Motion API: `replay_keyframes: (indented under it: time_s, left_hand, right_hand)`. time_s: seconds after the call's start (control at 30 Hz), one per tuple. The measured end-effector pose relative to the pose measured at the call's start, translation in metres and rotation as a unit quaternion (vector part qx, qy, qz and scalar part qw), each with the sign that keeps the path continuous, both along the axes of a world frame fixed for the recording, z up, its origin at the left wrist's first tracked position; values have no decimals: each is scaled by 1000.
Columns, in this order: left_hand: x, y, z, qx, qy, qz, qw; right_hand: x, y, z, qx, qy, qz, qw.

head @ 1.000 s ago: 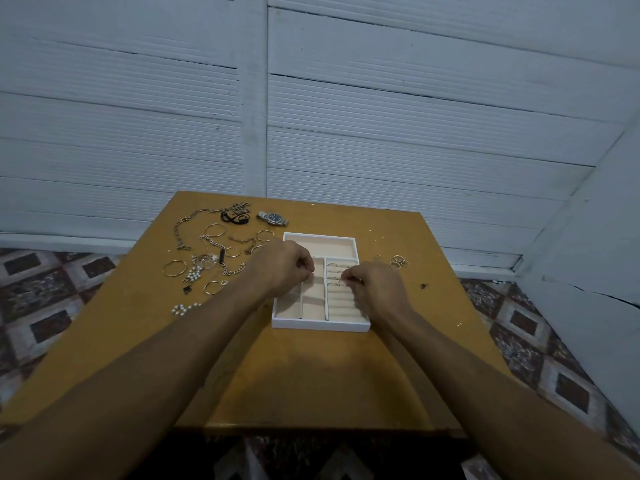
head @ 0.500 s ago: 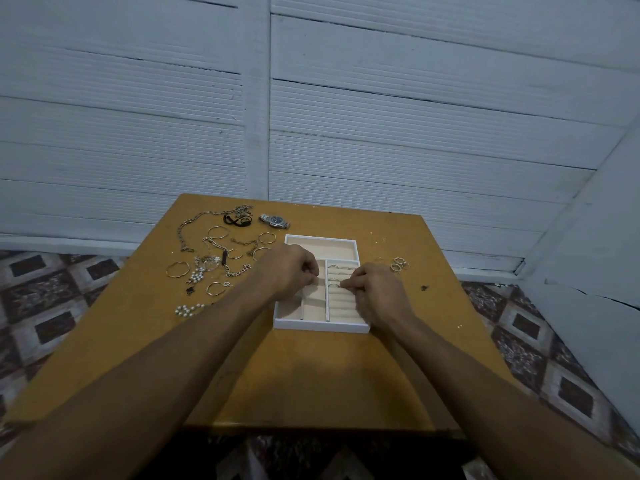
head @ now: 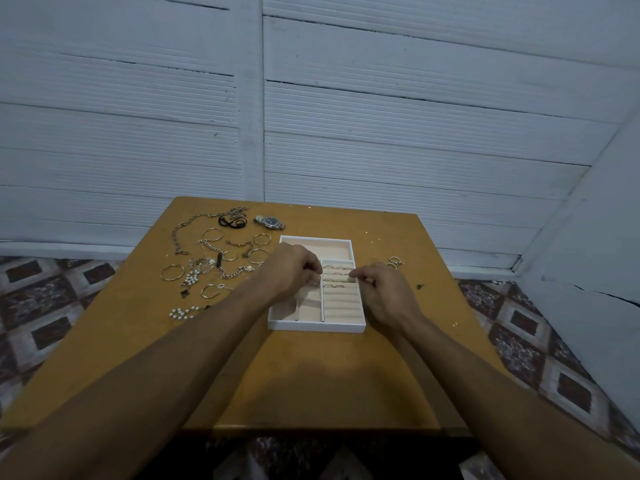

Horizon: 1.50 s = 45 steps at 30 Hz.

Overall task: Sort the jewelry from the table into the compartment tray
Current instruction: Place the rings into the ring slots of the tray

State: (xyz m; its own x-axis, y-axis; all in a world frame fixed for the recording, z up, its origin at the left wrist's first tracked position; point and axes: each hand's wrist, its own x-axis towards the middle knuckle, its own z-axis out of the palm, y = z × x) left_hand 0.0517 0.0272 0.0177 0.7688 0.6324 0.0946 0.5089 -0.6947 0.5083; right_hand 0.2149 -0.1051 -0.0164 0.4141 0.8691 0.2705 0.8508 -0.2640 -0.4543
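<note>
The square mustard-yellow wooden table (head: 311, 375) carries everything. On it, the white rectangular compartment tray with cream velvet lining (head: 317, 326) serves as the landmark. Most of the jewelry is not yet sorted and lies left of the tray: a long silver chain necklace (head: 180, 233), thin metal hoop bangles (head: 172, 272), a string of white pearl beads (head: 183, 312), and a steel wristwatch with a dark dial (head: 270, 222) just beyond the tray's far left corner. A small cluster of metal rings (head: 395, 262) sits just right of the tray.

The left hand (head: 289, 271) curls over the tray's left compartments, fingers pinched narrow; a small ring may be between them, though I cannot tell for sure. The right hand (head: 381, 292) hovers at the tray's right side, fingertips (head: 354, 274) pinched close on the ridged ring rolls (head: 341, 299), where a few rings already stand in the far slots.

The main risk, I judge, is a ring missing its slot: pressed off-line, it could skid across the rolls, drop into a neighbouring compartment, or bounce onto the floor. Pushing hard could also slide the light tray, and a left forearm sweeping back may drag the chains into a tangle.
</note>
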Motion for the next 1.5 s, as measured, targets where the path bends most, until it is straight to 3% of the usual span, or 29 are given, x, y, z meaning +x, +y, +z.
replay_keyframes:
  time_s: [0.47, 0.93, 1.17, 1.5]
  left_hand:
    - [54, -17, -10, 28, -11, -30, 999]
    - [58, -22, -32, 75, -64, -14, 995]
    - [56, -18, -37, 141, -43, -33, 988]
    - [45, -15, -30, 292, 57, -86, 951]
  right_hand:
    - [30, -34, -1, -4, 30, -66, 997]
    - [33, -35, -6, -9, 42, -68, 997]
    - [35, -36, -8, -4, 38, -65, 997]
    - [33, -31, -10, -2, 45, -62, 997]
